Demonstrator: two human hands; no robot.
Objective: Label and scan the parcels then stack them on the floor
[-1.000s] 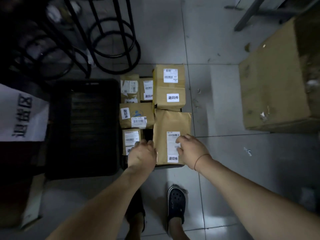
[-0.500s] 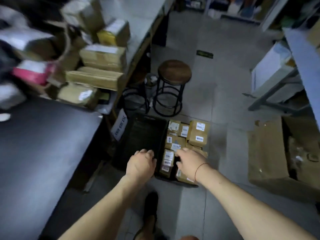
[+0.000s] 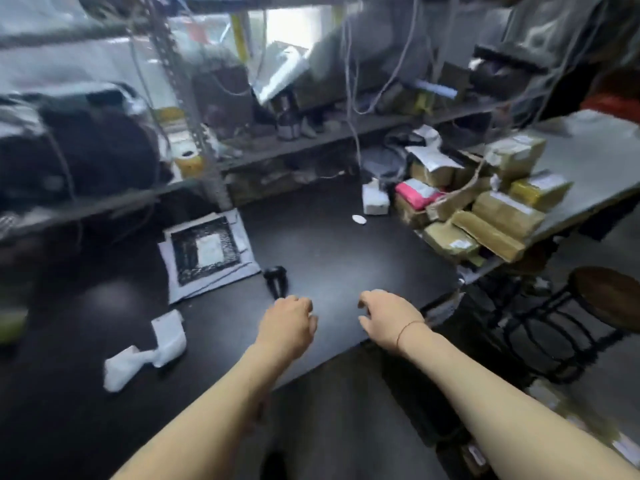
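Both of my hands hover empty over the front of a black table [image 3: 329, 244]. My left hand [image 3: 287, 323] has its fingers loosely curled, and my right hand [image 3: 389, 318] is half open with the fingers apart. A black handheld scanner [image 3: 276, 280] lies on the table just beyond my left hand. Several brown taped parcels [image 3: 498, 216] and a pink one [image 3: 417, 195] are piled at the table's right end. A sheet of labels [image 3: 207, 251] lies at the left. The view is blurred.
Metal shelving [image 3: 311, 136] with cables and clutter runs behind the table. White crumpled paper [image 3: 145, 351] lies front left, a white tissue pack [image 3: 375, 202] further back. A round wooden stool [image 3: 606, 299] stands on the right beside a grey table [image 3: 588, 157].
The view has swung up from the floor crate of labelled parcels to the black table. Both hands left the parcel on the floor and now hover empty above the table.
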